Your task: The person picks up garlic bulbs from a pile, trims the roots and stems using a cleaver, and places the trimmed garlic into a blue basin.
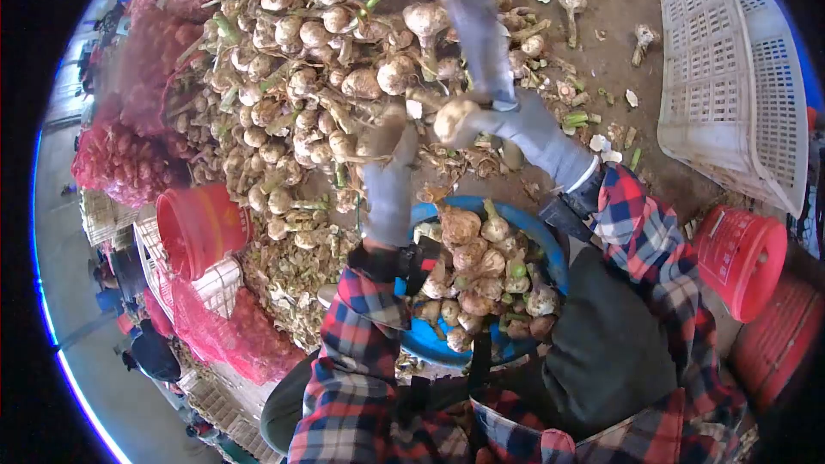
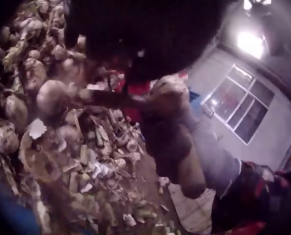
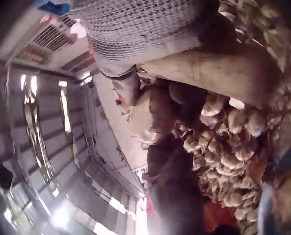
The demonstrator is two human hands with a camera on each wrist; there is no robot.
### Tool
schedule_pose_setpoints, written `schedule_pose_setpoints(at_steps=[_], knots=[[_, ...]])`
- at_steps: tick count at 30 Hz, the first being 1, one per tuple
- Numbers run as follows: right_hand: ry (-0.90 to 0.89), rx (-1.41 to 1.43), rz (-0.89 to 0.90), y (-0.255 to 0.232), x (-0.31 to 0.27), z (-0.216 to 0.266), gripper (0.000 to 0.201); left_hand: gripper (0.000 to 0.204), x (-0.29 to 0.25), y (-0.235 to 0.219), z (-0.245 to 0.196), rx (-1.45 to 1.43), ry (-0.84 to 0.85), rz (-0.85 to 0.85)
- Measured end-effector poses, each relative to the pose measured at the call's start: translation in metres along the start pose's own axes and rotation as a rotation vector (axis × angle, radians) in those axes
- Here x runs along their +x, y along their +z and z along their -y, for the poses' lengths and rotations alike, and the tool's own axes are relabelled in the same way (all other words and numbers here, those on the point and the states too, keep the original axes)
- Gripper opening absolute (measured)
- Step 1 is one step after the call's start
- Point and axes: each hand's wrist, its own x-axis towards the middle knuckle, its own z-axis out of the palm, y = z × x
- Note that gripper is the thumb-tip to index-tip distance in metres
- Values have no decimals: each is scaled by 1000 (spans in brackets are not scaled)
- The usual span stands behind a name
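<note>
My right hand [image 1: 507, 120], in a grey glove, grips a garlic bulb [image 1: 454, 120] over my lap; a blurred grey shape [image 1: 477, 34] rises from that hand. In the left wrist view the bulb [image 2: 167, 90] sits in the right glove, and its stalk [image 2: 106, 98] runs left under my left glove. My gloved left hand [image 1: 388, 167] is raised just left of the bulb and holds the stalk end. Below both hands a blue basin [image 1: 425, 339] on my lap holds several trimmed bulbs [image 1: 481, 266]. The right wrist view shows the bulb [image 3: 150, 115] under the knit glove [image 3: 131, 29].
A big heap of garlic with stalks [image 1: 318, 60] lies ahead. A white plastic crate [image 1: 730, 69] stands at the right. Red buckets [image 1: 202, 223] [image 1: 739, 258] flank me, and red mesh sacks of garlic [image 1: 120, 163] lie on the left. Cut stems and skins [image 1: 593, 120] litter the floor.
</note>
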Motion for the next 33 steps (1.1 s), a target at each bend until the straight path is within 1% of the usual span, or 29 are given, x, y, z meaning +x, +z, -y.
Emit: schedule_pose_setpoints(at_steps=[1,2,3,5,6,8,9,10,11,12,13,14,15,16,17,19,20,21,23,24,25,27,28,29,30,32,33], knots=[[-7,-161,40,6,2,6,38,32,-4,-4,1,-99,-241,226],[103,-444,101,4,-2,16,41,28,-8,2,2,26,-39,217],[40,-694,111,8,1,18,41,26,-7,10,-8,154,166,209],[35,-684,229,5,4,22,36,25,-9,11,-13,-632,-567,39],[36,-686,238,-2,11,15,36,25,-10,5,-12,-634,-569,30],[-74,-1417,483,-24,30,-8,34,22,-6,-14,-9,285,267,279],[126,-1420,387,-31,29,-10,34,17,-12,-20,-11,-175,98,345],[323,-1413,293,-41,27,-15,35,16,-15,-26,-26,-230,-162,516],[407,-1447,266,-52,24,-26,37,19,-17,-32,-44,-286,-426,682],[492,-1482,239,-65,22,-42,40,29,-17,-37,-55,-82,-282,803],[481,-1484,247,-69,21,-47,40,29,-13,-46,-41,-78,-284,792],[507,-1368,170,-72,16,-55,40,33,-4,-61,-16,254,-66,571],[534,-1249,91,-71,11,-61,41,38,10,-75,0,574,157,340],[606,-1102,100,-60,6,-47,39,38,32,-85,3,903,141,197],[603,-1104,96,-52,6,-44,39,39,58,-95,6,1225,121,41],[669,-965,129,-45,5,-41,40,38,97,-118,28,1557,335,101],[653,-1041,142,-49,12,-58,42,38,106,-124,42,1552,333,100],[655,-1045,138,-46,10,-54,42,37,114,-124,49,1590,316,80],[568,-1091,57,-44,4,-46,43,36,126,-129,63,1620,309,59],[606,-1039,46,-46,4,-50,49,37,126,-128,59,1582,307,73],[617,-1039,47,-50,1,-53,49,37,126,-127,56,1544,300,84],[639,-1092,-34,-56,-2,-52,55,38,123,-136,49,1415,168,125],[627,-1008,-50,-62,-1,-64,59,38,120,-140,47,1350,201,104],[626,-1005,-49,-66,-1,-67,59,37,116,-143,44,1287,234,85],[641,-1013,-27,-62,-1,-61,58,37,117,-143,43,1293,237,84],[644,-1023,-9,-52,3,-54,57,34,123,-137,42,1511,227,170],[633,-1057,20,-47,4,-54,56,34,125,-132,38,1512,228,168]])
